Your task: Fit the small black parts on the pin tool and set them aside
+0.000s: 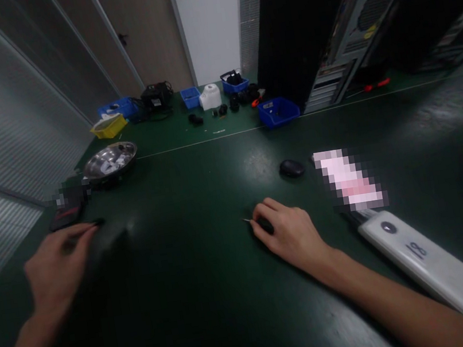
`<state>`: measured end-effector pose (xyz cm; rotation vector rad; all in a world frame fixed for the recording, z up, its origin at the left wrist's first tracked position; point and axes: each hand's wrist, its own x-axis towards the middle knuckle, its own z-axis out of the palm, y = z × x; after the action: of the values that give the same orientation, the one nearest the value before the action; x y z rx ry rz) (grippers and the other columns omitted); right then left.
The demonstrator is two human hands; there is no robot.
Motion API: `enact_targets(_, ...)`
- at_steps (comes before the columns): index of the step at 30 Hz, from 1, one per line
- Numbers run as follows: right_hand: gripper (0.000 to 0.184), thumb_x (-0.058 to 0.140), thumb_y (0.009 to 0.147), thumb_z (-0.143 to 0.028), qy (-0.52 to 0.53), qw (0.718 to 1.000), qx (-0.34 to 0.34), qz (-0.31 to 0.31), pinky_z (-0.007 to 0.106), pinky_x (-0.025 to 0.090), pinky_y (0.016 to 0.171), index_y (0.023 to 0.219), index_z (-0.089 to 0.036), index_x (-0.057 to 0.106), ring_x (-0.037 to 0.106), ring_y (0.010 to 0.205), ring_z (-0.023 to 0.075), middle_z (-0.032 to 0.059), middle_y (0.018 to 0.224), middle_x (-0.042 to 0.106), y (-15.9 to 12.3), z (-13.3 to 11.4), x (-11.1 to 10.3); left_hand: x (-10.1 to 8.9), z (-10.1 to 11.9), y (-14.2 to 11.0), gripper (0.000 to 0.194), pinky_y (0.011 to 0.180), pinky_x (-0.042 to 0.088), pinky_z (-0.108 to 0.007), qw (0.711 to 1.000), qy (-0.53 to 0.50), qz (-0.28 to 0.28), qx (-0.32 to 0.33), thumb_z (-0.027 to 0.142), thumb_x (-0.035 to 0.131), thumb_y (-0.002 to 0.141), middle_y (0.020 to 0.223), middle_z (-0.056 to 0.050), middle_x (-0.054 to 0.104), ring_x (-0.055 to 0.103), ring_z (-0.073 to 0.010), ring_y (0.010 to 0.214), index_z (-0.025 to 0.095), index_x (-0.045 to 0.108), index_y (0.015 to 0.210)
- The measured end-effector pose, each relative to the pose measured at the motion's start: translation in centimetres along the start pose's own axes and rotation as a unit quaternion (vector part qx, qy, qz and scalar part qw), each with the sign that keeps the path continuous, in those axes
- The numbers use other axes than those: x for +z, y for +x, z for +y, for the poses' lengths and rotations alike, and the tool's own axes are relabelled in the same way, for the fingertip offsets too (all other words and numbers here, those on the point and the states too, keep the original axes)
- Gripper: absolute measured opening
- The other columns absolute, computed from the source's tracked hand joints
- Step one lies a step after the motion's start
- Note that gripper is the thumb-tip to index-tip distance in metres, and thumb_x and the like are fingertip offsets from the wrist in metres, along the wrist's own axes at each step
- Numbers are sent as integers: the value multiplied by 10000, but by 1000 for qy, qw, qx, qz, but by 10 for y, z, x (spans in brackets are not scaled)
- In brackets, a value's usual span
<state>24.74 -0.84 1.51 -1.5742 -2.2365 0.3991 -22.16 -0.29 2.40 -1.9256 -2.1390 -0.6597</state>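
At the left, my left hand (57, 272) is closed, with thumb and fingertips pinching a small black piece (99, 221) whose kind I cannot make out. It is above the green tabletop, close to a dark, partly blurred-out object (67, 209). My right hand (287, 229) is near the middle of the table, its fingers wrapped round a screwdriver (265, 224). The thin metal tip points left, and most of the dark handle is hidden in the hand. Just beyond that hand lies a black computer mouse (291, 168).
A metal bowl (125, 162) with small white pieces stands at left. Blue bins (279, 113), a yellow bin (109, 128) and a white device (210, 96) line the back. Right of my forearm lie a long white device (441, 269) and a pixelated screen (348, 179).
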Motion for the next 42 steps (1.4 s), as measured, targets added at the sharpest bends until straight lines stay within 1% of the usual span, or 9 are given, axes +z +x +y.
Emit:
enact_targets(2,156,537,997,-354,4,1000,2,3,281,343,599,975,-241,642,580,689,124,-6,985,647,0,0,0,11,75,-6,304,992,516,-373,989,-109,-18,97,478,563,960,1176,28,665,634,-168,1060,243,642,1135)
enact_targets(5,166,536,999,-362,6,1000,10,10,283,347,603,969,-238,641,581,686,124,-5,987,650,1,1,0,33,168,-16,185,924,563,-328,930,-260,-133,225,362,609,955,1129,-6,694,654,-156,1040,243,671,1083)
enact_targets(7,175,531,1002,-368,0,1000,18,18,285,344,602,963,-237,640,588,692,129,-2,982,653,0,1,1,48,207,-22,151,910,561,-322,892,-294,-193,284,298,570,976,1102,-19,700,643,-149,1026,233,674,1065)
enact_targets(9,184,526,1003,-376,-6,999,26,27,288,338,598,952,-238,638,585,682,134,-1,969,654,0,1,1,58,226,-27,157,905,553,-331,877,-295,-221,308,266,536,988,1085,-28,698,626,-152,1022,219,669,1059)
enact_targets(17,169,520,994,-347,40,999,-24,1,269,373,622,950,-231,635,593,705,132,11,949,646,0,-3,4,61,220,-29,117,926,541,-288,880,-329,-218,263,241,559,976,1106,-12,673,623,-122,1050,223,664,1025)
enact_targets(23,161,517,999,-339,46,998,-45,-18,269,381,629,970,-233,635,590,705,128,7,952,637,-1,-3,5,63,219,-31,232,963,549,-287,877,-340,-219,260,236,583,965,1136,2,700,639,-114,1068,269,672,1176)
enact_targets(30,153,512,1015,-321,93,992,-83,-9,258,394,636,1000,-222,628,578,721,118,12,954,635,-3,-5,4,61,215,-29,199,933,567,-253,844,-417,-254,224,241,625,942,1118,16,728,674,-99,1038,290,737,1099)
enact_targets(37,185,481,1031,-337,43,994,-93,-26,274,386,634,1005,-228,628,590,734,130,15,966,633,-3,-5,3,59,219,-31,229,865,576,-276,869,-347,-199,290,200,593,956,1102,-9,724,659,-117,996,262,719,1137)
enact_targets(42,179,484,1030,-328,56,993,-94,-34,270,393,642,1006,-225,628,589,734,125,14,969,630,-2,-4,4,57,222,-31,239,845,590,-266,866,-338,-188,316,186,599,950,1096,-16,724,651,-119,984,247,715,1150)
